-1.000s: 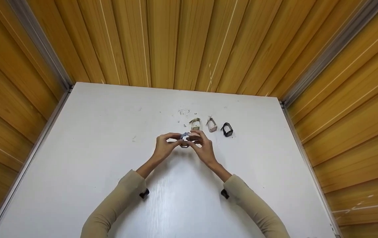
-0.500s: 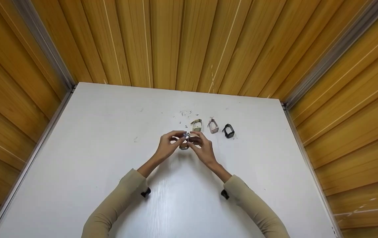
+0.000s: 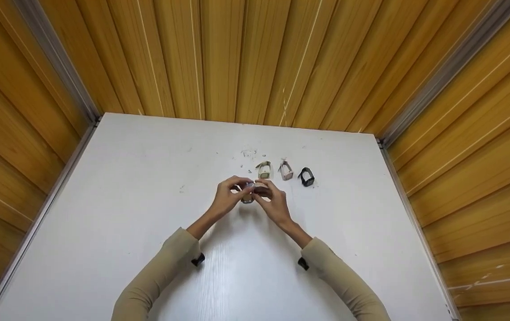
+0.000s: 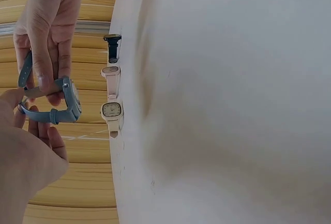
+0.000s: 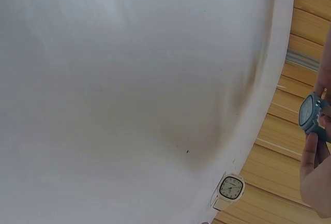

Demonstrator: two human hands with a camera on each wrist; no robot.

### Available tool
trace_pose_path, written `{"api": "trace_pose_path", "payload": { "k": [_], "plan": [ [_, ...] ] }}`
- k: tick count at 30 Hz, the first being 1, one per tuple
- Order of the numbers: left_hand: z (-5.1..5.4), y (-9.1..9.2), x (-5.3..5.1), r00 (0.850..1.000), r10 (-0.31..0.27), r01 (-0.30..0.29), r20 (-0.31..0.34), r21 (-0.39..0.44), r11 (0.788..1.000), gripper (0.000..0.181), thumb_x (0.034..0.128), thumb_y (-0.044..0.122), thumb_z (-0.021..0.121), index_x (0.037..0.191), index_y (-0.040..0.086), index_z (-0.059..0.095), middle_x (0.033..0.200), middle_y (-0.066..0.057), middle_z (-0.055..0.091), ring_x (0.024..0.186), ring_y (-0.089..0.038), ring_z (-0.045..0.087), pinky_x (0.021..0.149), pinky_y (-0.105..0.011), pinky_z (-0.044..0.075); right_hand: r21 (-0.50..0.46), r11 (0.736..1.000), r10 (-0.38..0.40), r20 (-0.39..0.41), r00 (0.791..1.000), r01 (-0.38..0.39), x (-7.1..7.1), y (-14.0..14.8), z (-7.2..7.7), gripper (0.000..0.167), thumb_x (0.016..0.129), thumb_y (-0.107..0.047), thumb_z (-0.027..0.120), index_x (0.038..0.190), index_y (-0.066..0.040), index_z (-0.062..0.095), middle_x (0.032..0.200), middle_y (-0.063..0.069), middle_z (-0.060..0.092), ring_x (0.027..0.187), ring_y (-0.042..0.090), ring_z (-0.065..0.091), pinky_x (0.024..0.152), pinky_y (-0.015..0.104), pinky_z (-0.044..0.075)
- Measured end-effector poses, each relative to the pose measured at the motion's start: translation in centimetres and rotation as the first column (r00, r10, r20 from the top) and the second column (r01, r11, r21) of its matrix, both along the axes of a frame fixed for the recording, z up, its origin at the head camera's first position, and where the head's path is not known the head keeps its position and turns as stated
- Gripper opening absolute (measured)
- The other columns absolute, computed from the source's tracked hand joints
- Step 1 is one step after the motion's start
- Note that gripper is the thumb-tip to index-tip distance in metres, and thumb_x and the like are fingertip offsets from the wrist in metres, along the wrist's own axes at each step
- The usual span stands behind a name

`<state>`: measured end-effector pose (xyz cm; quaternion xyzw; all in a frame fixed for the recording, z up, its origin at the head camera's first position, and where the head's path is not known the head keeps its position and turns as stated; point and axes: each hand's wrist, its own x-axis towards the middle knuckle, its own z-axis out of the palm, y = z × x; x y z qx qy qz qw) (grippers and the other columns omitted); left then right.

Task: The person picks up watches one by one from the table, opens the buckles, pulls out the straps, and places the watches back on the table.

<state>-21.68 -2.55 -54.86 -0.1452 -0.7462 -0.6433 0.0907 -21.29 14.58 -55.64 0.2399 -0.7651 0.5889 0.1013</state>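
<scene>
A blue-grey wristwatch (image 4: 64, 111) is held up between both hands, its strap bent into a loop. Its case (image 3: 247, 200) hangs below the fingers in the head view. The left hand (image 3: 227, 195) pinches the strap's buckle end. Opposite it, the right hand (image 3: 274, 200) grips the other strap piece, whose holed tip (image 4: 25, 70) sticks out past the fingers in the left wrist view. Whether the strap passes through the buckle is hidden by the fingers. In the right wrist view the watch's dial (image 5: 307, 111) faces the camera.
Beyond the hands, a cream watch (image 3: 264, 170), a pink watch (image 3: 286, 170) and a black watch (image 3: 306, 177) stand in a row on the white table (image 3: 147, 178). Small dark specks (image 3: 249, 154) lie behind them. Wood-patterned panels (image 3: 219, 58) enclose the table's back and sides.
Both hands have come closer together, bringing the two strap ends from apart to meeting between the fingertips. The three watches on the table have stayed put.
</scene>
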Motion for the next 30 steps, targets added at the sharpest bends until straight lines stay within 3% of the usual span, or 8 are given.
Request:
{"api": "trace_pose_path", "payload": {
  "k": [5, 8, 14, 18, 24, 27, 30],
  "plan": [
    [0.11, 0.12, 0.03, 1.000, 0.004, -0.004, -0.002, -0.018, 1.000, 0.019, 0.0889, -0.003, 0.074, 0.106, -0.010, 0.073, 0.096, -0.028, 0.070, 0.090, -0.043, 0.062, 0.084, -0.062, 0.052, 0.013, 1.000, -0.006, -0.014, 1.000, 0.006, 0.12, -0.02, 0.08, 0.037, 0.086, 0.018, 0.068, 0.121, 0.021, 0.057, 0.108, 0.033, 0.072, 0.096, 0.047, 0.073, 0.083, 0.041, 0.063],
    [0.12, 0.14, 0.09, 1.000, 0.011, -0.011, -0.006, -0.021, 1.000, 0.018, 0.0886, -0.003, 0.074, 0.105, -0.010, 0.073, 0.096, -0.028, 0.070, 0.088, -0.041, 0.062, 0.083, -0.062, 0.052, 0.016, 1.000, -0.003, -0.016, 1.000, 0.004, 0.20, -0.04, 0.15, 0.036, 0.086, 0.018, 0.068, 0.120, 0.021, 0.058, 0.108, 0.032, 0.072, 0.096, 0.046, 0.073, 0.083, 0.040, 0.063],
    [0.18, 0.20, 0.12, 1.000, 0.020, -0.020, 0.010, 0.002, 1.000, 0.018, 0.0883, -0.001, 0.075, 0.105, -0.008, 0.074, 0.096, -0.024, 0.070, 0.084, -0.023, 0.060, 0.082, -0.052, 0.052, 0.045, 0.999, -0.018, -0.015, 1.000, 0.019, 0.31, -0.28, 0.26, 0.043, 0.086, 0.016, 0.070, 0.127, 0.017, 0.056, 0.105, 0.030, 0.074, 0.096, 0.044, 0.073, 0.082, 0.045, 0.063],
    [0.20, 0.20, 0.12, 0.999, 0.018, -0.019, 0.026, 0.017, 1.000, 0.018, 0.0876, -0.002, 0.076, 0.104, -0.009, 0.074, 0.096, -0.025, 0.070, 0.084, -0.023, 0.060, 0.082, -0.049, 0.052, 0.041, 0.998, -0.039, -0.013, 0.999, 0.040, 0.41, -0.47, 0.18, 0.062, 0.086, 0.014, 0.071, 0.140, 0.018, 0.042, 0.100, 0.030, 0.074, 0.092, 0.046, 0.073, 0.080, 0.049, 0.063],
    [-0.05, 0.03, 0.04, 1.000, 0.017, -0.018, 0.018, 0.042, 0.999, 0.017, 0.0884, -0.002, 0.075, 0.103, -0.010, 0.074, 0.095, -0.027, 0.070, 0.087, -0.037, 0.061, 0.081, -0.054, 0.051, -0.024, 0.999, -0.034, 0.041, 0.999, 0.035, 0.35, -0.42, -0.13, 0.084, 0.088, 0.013, 0.070, 0.152, 0.019, 0.017, 0.098, 0.033, 0.073, 0.092, 0.050, 0.072, 0.082, 0.055, 0.061],
    [-0.11, -0.08, 0.02, 1.000, 0.017, -0.018, 0.012, 0.043, 0.999, 0.016, 0.0893, -0.002, 0.074, 0.103, -0.010, 0.073, 0.096, -0.027, 0.070, 0.090, -0.044, 0.060, 0.081, -0.054, 0.052, -0.028, 0.999, -0.036, 0.067, 0.997, 0.038, 0.25, -0.37, -0.16, 0.068, 0.088, 0.013, 0.070, 0.144, 0.021, 0.035, 0.101, 0.033, 0.073, 0.094, 0.050, 0.071, 0.084, 0.052, 0.061],
    [-0.05, -0.16, 0.03, 1.000, 0.021, -0.022, 0.013, 0.038, 0.999, 0.016, 0.0893, -0.003, 0.073, 0.103, -0.011, 0.073, 0.098, -0.027, 0.070, 0.092, -0.049, 0.060, 0.082, -0.052, 0.052, 0.004, 0.999, -0.043, 0.073, 0.996, 0.042, 0.20, -0.38, -0.14, 0.037, 0.088, 0.011, 0.071, 0.123, 0.019, 0.061, 0.103, 0.032, 0.074, 0.094, 0.048, 0.072, 0.083, 0.042, 0.063]
  ]
}}
